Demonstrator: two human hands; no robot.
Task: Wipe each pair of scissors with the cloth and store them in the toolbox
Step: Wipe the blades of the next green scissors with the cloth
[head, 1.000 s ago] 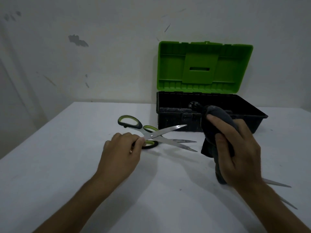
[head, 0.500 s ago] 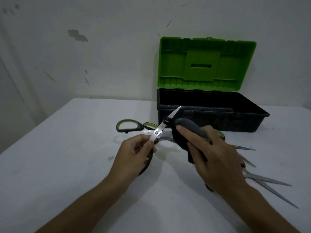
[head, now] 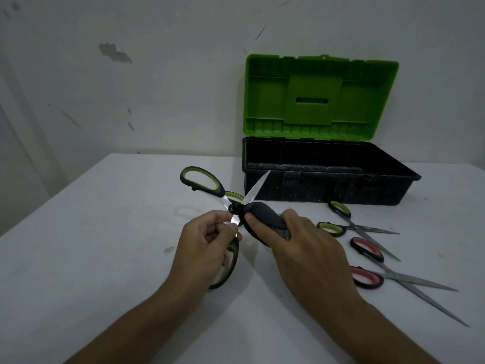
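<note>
left hand [head: 207, 248] – fingers pinch green-handled scissors [head: 237, 206], blades splayed | right hand [head: 304, 248] – fingers grip dark cloth [head: 265, 216] on blade

No readable text, label, brand, number or sign appeared anywhere, none on the toolbox [head: 325, 185], none on the scissors [head: 204, 185] by the fingers, none on the cloth [head: 265, 219], none on the wall [head: 157, 74]
</note>
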